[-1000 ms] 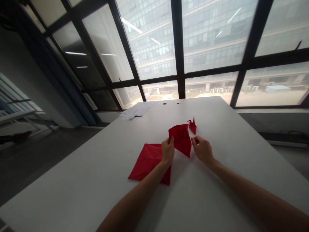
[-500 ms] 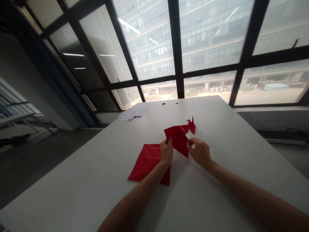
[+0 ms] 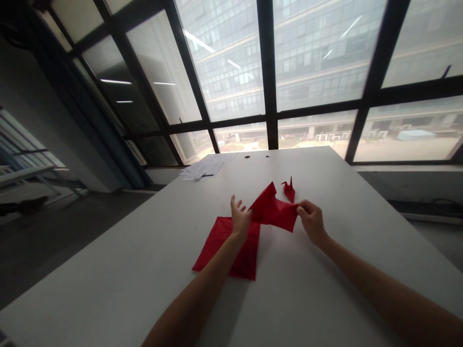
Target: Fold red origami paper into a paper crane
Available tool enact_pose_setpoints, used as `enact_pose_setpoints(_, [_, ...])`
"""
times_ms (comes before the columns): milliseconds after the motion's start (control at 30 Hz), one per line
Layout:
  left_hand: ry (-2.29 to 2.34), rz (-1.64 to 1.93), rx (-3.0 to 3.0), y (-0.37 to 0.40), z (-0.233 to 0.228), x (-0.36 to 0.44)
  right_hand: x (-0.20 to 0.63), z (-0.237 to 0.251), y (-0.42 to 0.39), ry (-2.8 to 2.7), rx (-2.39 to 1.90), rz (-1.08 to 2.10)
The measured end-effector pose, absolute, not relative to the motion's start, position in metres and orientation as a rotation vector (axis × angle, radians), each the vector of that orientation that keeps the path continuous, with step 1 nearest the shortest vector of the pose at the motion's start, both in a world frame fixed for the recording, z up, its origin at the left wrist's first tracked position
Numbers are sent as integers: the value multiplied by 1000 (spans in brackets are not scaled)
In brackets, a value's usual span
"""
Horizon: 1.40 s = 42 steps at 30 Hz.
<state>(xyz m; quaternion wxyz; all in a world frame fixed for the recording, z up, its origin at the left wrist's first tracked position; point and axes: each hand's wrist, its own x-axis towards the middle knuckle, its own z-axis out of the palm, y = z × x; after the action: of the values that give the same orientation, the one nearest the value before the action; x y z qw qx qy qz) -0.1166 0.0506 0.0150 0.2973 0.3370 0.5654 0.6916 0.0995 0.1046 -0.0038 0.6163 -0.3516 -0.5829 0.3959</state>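
While right hand (image 3: 311, 220) pinches paper (image 3: 275, 210), left hand (image 3: 240, 218) has opened.

text: none legible | white papers (image 3: 202, 168) at far left of table (image 3: 325, 289): marks too small to read | red paper sheets (image 3: 275, 210): no print

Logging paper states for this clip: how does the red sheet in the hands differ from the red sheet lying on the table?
The held sheet is lifted off the table, pinched by the right hand and touched by the left hand; the flat sheet lies spread on the table. The held sheet looks smaller and folded; the flat sheet is creased but open. Both are red paper.
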Motion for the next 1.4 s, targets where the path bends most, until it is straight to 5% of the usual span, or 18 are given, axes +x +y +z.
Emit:
enact_pose_setpoints(133, [1777, 1622, 1540, 52, 28, -129, 103, -3, 106, -1494, -786, 895])
enact_pose_setpoints(300, [1697, 1422, 1372, 58, 28, -130, 100, -3, 101, -1691, -734, 885])
enact_pose_setpoints(767, [1688, 1368, 1440, 51, 22, -119, 95, 5, 90, -2045, -913, 252])
enact_pose_setpoints(1233, [1471, 1635, 1036, 57, 23, -127, 107, -12, 118, -1242, -1061, 984])
enact_pose_setpoints(1400, [1288, 1672, 837, 57, 20, -127, 107, -15, 122, -1258, -1025, 1024])
